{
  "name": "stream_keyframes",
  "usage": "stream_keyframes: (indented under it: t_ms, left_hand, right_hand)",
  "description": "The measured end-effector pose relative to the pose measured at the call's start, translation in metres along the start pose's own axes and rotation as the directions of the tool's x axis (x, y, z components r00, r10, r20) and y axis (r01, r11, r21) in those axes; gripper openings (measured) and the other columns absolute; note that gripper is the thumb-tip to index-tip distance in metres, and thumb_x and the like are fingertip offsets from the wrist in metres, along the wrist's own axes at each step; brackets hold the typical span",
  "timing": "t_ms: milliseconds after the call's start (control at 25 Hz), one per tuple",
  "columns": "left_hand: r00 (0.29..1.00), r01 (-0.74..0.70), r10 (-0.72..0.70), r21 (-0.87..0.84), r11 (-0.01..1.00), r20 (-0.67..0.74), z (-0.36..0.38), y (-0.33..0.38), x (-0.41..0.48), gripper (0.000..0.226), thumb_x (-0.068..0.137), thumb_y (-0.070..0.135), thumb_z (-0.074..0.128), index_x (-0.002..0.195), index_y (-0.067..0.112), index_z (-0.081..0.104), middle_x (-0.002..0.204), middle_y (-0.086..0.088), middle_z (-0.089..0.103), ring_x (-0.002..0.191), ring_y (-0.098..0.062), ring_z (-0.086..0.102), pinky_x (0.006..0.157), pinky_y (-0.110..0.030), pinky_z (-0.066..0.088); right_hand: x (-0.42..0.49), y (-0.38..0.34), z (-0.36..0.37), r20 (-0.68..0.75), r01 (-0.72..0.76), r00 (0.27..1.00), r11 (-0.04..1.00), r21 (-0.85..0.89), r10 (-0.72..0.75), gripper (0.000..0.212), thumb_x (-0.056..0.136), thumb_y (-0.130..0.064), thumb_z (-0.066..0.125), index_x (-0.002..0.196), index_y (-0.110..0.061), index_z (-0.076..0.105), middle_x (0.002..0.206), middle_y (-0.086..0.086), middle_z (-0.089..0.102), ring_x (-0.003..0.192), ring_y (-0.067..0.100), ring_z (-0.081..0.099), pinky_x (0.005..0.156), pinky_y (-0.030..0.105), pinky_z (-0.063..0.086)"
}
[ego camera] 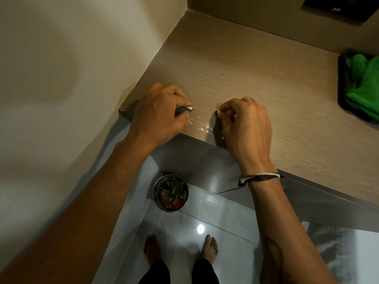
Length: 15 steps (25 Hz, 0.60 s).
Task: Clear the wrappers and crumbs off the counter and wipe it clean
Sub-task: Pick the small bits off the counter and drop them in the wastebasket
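Counter [256, 83] edge: crumbs [202, 128] btwn both hands.

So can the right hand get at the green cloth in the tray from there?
Probably yes. The right hand is at the counter's front edge; bare wood lies between it and the green cloth, which lies uncovered in the tray.

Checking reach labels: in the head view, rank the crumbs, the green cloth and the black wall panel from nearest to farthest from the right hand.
From the right hand:
1. Crumbs, just to its left near the counter's front edge.
2. Green cloth, in a dark tray at the counter's right.
3. Black wall panel, top right, above the back of the counter.
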<state>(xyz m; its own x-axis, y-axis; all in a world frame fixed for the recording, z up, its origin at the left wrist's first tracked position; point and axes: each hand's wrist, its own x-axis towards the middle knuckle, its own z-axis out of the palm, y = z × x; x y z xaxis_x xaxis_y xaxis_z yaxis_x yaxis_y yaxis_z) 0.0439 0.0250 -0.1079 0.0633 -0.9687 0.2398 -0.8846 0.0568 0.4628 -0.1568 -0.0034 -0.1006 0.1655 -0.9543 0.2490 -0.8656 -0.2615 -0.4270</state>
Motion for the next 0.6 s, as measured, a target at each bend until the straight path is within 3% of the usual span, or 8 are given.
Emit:
stream_keyframes:
  t_ms: [200,360,440,520,600]
  left_hand:
    - [1.0,-0.006,0.006,0.008,1.0,-0.017,0.002,0.001,0.004,0.016,0.096,0.025,0.078,0.11,0.021,0.083,0.116,0.001,0.075,0.112,-0.023,0.059,0.082,-0.027,0.039]
    - [0.999,-0.046,0.046,0.071,0.996,0.003,-0.004,0.012,0.001,0.017,0.101,0.025,0.071,0.11,0.016,0.081,0.119,-0.004,0.073,0.117,-0.026,0.058,0.086,-0.024,0.035]
    - [0.987,-0.062,0.067,0.041,0.997,-0.143,-0.012,0.013,-0.02,0.015,0.101,0.021,0.069,0.107,0.012,0.08,0.113,-0.007,0.074,0.109,-0.026,0.062,0.086,-0.02,0.034]
    - [0.922,-0.047,0.019,-0.064,0.997,-0.386,-0.014,0.011,-0.065,0.012,0.101,0.017,0.07,0.102,0.01,0.08,0.105,-0.007,0.075,0.099,-0.02,0.064,0.085,-0.017,0.038]
    - [0.863,0.031,-0.113,-0.171,0.985,-0.493,0.004,0.006,-0.132,0.009,0.102,0.014,0.071,0.103,0.009,0.079,0.103,-0.007,0.073,0.095,-0.015,0.063,0.088,-0.016,0.044]
  right_hand:
    - [0.0,-0.005,0.006,-0.002,0.024,1.0,1.0,0.015,-0.024,0.018,0.103,-0.028,0.067,0.115,-0.021,0.077,0.111,0.002,0.071,0.106,0.026,0.065,0.072,0.032,0.045]
    - [-0.013,-0.012,0.003,0.018,0.05,0.999,0.999,0.022,-0.05,0.018,0.104,-0.03,0.064,0.117,-0.023,0.075,0.114,0.0,0.07,0.108,0.023,0.061,0.078,0.026,0.04]
    - [-0.037,-0.017,-0.001,-0.089,0.114,0.99,0.989,0.1,-0.105,0.016,0.103,-0.03,0.067,0.114,-0.022,0.074,0.109,-0.001,0.071,0.099,0.019,0.061,0.077,0.021,0.035]
    - [-0.079,-0.029,0.004,-0.18,0.21,0.97,0.937,0.277,-0.164,0.012,0.103,-0.028,0.068,0.111,-0.021,0.074,0.104,-0.004,0.07,0.089,0.006,0.057,0.077,0.015,0.038]
    - [-0.133,-0.033,0.031,-0.054,0.209,0.977,0.893,0.398,-0.204,0.009,0.104,-0.027,0.067,0.109,-0.023,0.073,0.103,-0.007,0.067,0.083,-0.005,0.05,0.077,0.009,0.039]
